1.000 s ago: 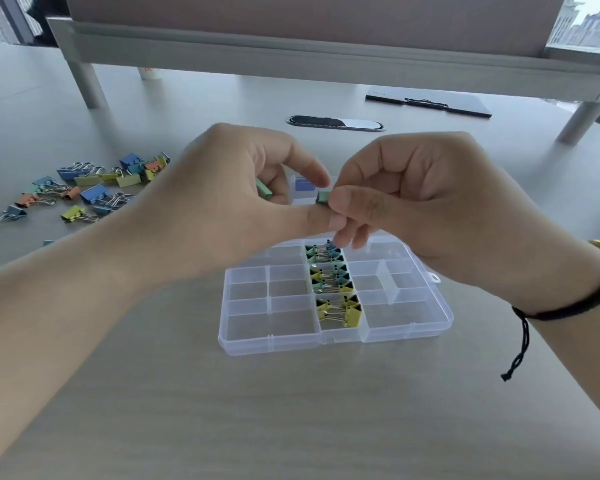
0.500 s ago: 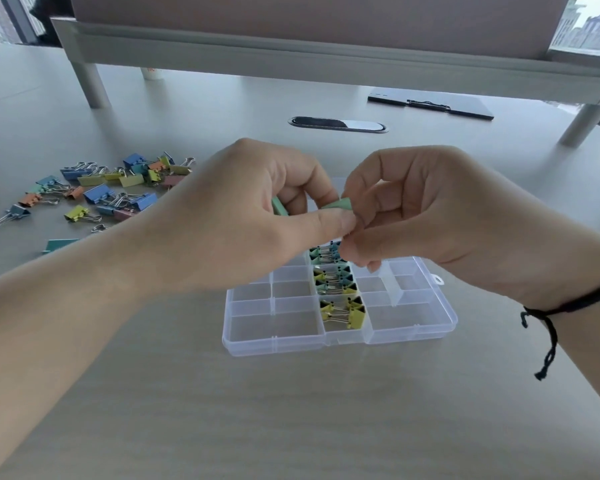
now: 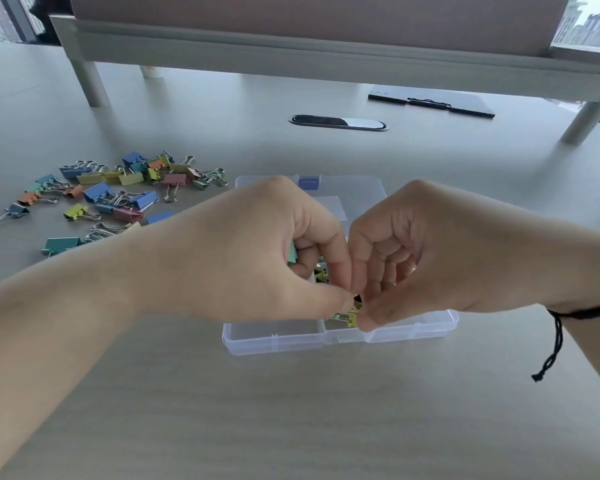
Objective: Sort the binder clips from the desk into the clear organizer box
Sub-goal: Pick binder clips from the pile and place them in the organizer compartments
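Note:
The clear organizer box [image 3: 413,329] lies open in the middle of the desk, its lid [image 3: 361,188] folded back behind my hands. My left hand [image 3: 257,258] and my right hand [image 3: 430,247] are both down over the box's middle column, fingertips meeting. A green binder clip [image 3: 292,252] is tucked in my left hand's curled fingers. Between both sets of fingertips sits a small clip, mostly hidden. My right thumb touches a yellow clip [image 3: 352,320] in the front middle compartment. A pile of coloured binder clips [image 3: 118,192] lies on the desk to the left.
A black clipboard [image 3: 430,102] lies at the back right and a cable slot [image 3: 338,122] sits behind the box. A raised shelf stands on metal legs [image 3: 87,81] across the back, with a white cup [image 3: 151,71] beneath it.
Both hands have dropped from above the box down into its middle column, carrying the clip they pinched between them. The box is now mostly covered by my hands.

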Motion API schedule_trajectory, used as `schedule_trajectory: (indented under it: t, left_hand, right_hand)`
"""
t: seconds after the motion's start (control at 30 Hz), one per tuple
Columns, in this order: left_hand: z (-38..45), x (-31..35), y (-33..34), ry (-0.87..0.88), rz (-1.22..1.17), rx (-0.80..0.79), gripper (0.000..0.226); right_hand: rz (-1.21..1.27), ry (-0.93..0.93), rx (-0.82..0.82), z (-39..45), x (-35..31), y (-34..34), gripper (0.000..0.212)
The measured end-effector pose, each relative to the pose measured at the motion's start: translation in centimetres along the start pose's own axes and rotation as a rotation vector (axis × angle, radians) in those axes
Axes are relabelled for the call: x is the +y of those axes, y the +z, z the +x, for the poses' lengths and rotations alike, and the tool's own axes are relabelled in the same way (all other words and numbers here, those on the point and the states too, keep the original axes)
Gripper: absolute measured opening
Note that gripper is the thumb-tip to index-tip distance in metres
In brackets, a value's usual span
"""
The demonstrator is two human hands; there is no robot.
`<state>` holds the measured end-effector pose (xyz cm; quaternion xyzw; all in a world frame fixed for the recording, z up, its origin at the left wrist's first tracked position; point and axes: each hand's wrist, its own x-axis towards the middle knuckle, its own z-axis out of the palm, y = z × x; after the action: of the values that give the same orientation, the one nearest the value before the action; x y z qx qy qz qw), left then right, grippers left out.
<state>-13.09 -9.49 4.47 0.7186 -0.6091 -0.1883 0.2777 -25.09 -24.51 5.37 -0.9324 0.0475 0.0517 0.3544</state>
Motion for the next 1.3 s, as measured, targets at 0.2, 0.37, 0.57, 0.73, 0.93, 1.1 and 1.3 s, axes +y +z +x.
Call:
schedule_trajectory:
  t: [0.2,0.37,0.57,0.73,0.93,1.1,1.3]
  left_hand:
    - [-0.1,-0.3,0.4,-0.017,0.098,-0.017,0.005]
    - [0.0,-0.2,0.7,-0.046,0.118,-0.005,0.008]
    - [0.2,-0.2,0.6,-0.122,0.098,-0.012,0.01]
    - [0.2,-0.3,0.6,-0.139,0.111,-0.027,0.008]
    - [0.3,-0.1,0.1,-0.161,0.009,0.016,0.001]
    - [0.7,0.1,-0.7,-0.28,-0.452,0.152,0.015]
    - [0.7,-0.4,-0.3,-0.361,-0.624,0.129,0.021]
  right_hand:
    - [0.003,-0.023,-0.005,0.0,-0.1,0.0,0.024]
    - [-0.016,-0.048,-0.033,0.0,-0.1,0.2,0.02]
    - [-0.166,-0.022,-0.089,-0.4,-0.2,0.2,0.01]
    - [-0.229,-0.008,-0.12,-0.4,-0.7,0.6,0.014]
    - [-0.179,-0.029,-0.112,-0.4,-0.3,0.7,0.012]
    - [-0.22,-0.03,-0.123,-0.7,-0.5,0.8,0.014]
    - [-0.289,-0.119,-0.059,-0.6,-0.5,1.3,0.018]
